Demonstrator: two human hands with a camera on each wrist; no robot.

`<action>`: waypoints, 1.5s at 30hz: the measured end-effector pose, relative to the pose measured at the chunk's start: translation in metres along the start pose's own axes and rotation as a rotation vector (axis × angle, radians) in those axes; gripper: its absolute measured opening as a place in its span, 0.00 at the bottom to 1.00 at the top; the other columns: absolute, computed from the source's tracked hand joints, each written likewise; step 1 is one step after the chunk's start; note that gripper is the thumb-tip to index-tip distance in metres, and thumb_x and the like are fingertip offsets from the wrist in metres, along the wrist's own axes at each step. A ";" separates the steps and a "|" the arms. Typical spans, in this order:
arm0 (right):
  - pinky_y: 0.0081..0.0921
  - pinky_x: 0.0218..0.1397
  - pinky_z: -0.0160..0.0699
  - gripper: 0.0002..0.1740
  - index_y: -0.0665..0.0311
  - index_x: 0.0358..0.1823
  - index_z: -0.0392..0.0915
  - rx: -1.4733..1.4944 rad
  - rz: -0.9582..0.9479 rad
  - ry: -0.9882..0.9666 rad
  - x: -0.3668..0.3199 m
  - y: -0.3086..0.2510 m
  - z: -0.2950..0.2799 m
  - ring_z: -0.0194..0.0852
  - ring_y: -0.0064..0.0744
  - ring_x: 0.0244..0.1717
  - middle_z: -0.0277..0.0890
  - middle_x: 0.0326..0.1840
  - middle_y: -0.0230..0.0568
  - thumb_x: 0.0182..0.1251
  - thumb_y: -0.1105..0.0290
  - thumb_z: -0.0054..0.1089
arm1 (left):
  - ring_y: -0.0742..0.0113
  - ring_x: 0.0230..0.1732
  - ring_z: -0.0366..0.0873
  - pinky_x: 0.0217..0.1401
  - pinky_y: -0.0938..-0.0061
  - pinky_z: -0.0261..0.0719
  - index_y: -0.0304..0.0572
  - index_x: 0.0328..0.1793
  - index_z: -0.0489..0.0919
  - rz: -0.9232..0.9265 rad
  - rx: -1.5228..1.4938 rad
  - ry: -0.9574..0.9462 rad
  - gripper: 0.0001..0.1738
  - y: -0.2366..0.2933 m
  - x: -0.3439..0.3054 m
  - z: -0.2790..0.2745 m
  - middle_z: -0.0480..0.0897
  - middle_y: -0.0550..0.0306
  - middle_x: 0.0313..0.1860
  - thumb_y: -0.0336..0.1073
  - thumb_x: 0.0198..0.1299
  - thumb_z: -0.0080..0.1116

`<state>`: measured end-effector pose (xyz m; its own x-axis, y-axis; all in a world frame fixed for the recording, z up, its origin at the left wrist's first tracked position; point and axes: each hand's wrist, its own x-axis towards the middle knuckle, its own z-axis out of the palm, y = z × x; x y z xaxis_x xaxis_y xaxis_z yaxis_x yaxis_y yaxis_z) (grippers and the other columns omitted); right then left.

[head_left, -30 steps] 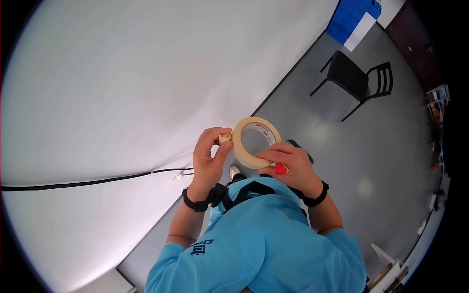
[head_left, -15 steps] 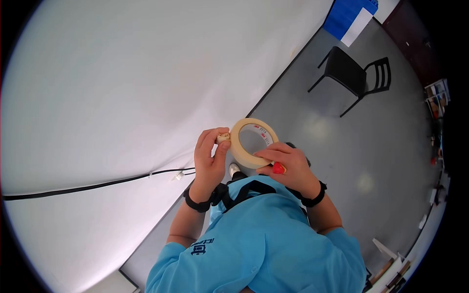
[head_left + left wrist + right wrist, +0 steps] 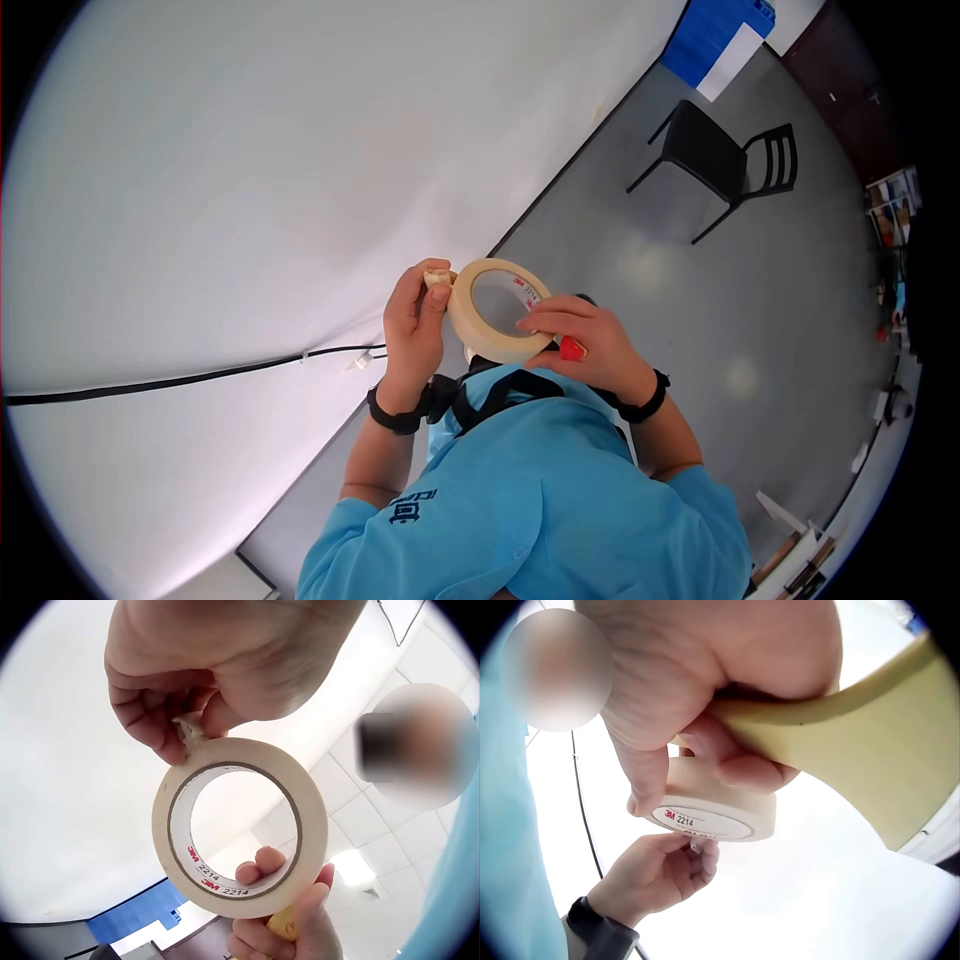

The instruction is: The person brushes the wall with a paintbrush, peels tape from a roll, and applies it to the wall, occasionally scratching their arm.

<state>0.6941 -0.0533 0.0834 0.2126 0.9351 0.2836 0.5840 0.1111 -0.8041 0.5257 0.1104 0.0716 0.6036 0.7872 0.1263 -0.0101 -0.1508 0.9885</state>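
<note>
A roll of cream masking tape point(image 3: 461, 318) hangs between both hands, its printed core facing up in the head view. My left hand point(image 3: 413, 335) pinches the crumpled free end of the tape point(image 3: 192, 735) between thumb and fingers, close against the roll's rim. With fingertips inside the core and the thumb outside, my right hand point(image 3: 597, 345) grips the roll's other side. That hand also holds a pale yellow, flared tool point(image 3: 877, 742) against its palm; a red end point(image 3: 572, 348) pokes out. The tool's kind does not show.
A white wall point(image 3: 270, 180) rises on the left, with a black cable point(image 3: 190, 382) running along it. On the grey floor point(image 3: 640, 340) a black chair point(image 3: 705, 150) stands ahead to the right. Beyond it is a blue object point(image 3: 710, 40); shelves point(image 3: 893, 205) line the far right.
My left hand has moved a little to the left with the tape end, and the roll has shifted left and down with it. The right hand keeps its grip.
</note>
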 end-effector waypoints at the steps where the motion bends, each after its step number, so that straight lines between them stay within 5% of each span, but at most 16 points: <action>1: 0.27 0.45 0.81 0.24 0.53 0.48 0.84 0.000 -0.001 -0.001 0.000 0.001 -0.001 0.82 0.36 0.42 0.80 0.50 0.33 0.47 0.62 0.78 | 0.73 0.44 0.76 0.51 0.77 0.74 0.37 0.57 0.76 -0.035 -0.047 -0.012 0.13 0.001 -0.001 -0.001 0.81 0.59 0.44 0.36 0.73 0.50; 10: 0.27 0.47 0.81 0.26 0.54 0.46 0.83 0.142 -0.136 -0.098 0.009 0.000 -0.005 0.81 0.35 0.45 0.78 0.56 0.31 0.44 0.56 0.80 | 0.78 0.45 0.72 0.51 0.83 0.71 0.37 0.59 0.76 -0.232 -0.282 -0.154 0.16 -0.009 -0.005 -0.010 0.78 0.66 0.43 0.40 0.75 0.49; 28: 0.27 0.41 0.80 0.24 0.58 0.40 0.82 0.266 -0.116 -0.167 0.000 -0.004 -0.005 0.82 0.40 0.39 0.82 0.43 0.35 0.44 0.54 0.80 | 0.81 0.40 0.70 0.45 0.84 0.70 0.37 0.56 0.77 -0.337 -0.238 -0.230 0.14 -0.006 -0.005 -0.002 0.76 0.68 0.40 0.38 0.76 0.45; 37: 0.27 0.34 0.78 0.23 0.56 0.38 0.82 0.087 -0.108 -0.158 0.000 -0.010 -0.005 0.80 0.38 0.32 0.82 0.41 0.31 0.49 0.48 0.76 | 0.66 0.40 0.76 0.46 0.76 0.73 0.35 0.50 0.78 -0.074 0.089 -0.165 0.09 -0.017 -0.005 -0.002 0.80 0.55 0.39 0.30 0.69 0.50; 40: 0.26 0.33 0.77 0.22 0.55 0.38 0.82 0.049 -0.089 -0.161 -0.001 -0.012 -0.007 0.79 0.38 0.29 0.81 0.41 0.30 0.50 0.48 0.75 | 0.74 0.39 0.74 0.43 0.79 0.73 0.37 0.50 0.78 0.007 0.221 -0.151 0.08 -0.021 -0.006 -0.001 0.78 0.60 0.38 0.32 0.69 0.53; 45: 0.26 0.30 0.75 0.23 0.54 0.38 0.82 -0.015 -0.068 -0.160 -0.002 -0.014 -0.003 0.77 0.37 0.27 0.80 0.38 0.29 0.51 0.45 0.73 | 0.71 0.38 0.76 0.41 0.77 0.74 0.39 0.50 0.79 -0.003 0.303 -0.097 0.09 -0.021 -0.008 0.003 0.79 0.58 0.38 0.30 0.65 0.56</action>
<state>0.6876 -0.0581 0.0951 0.0454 0.9675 0.2487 0.6045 0.1716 -0.7779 0.5239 0.1052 0.0497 0.6763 0.7298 0.1002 0.2211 -0.3309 0.9174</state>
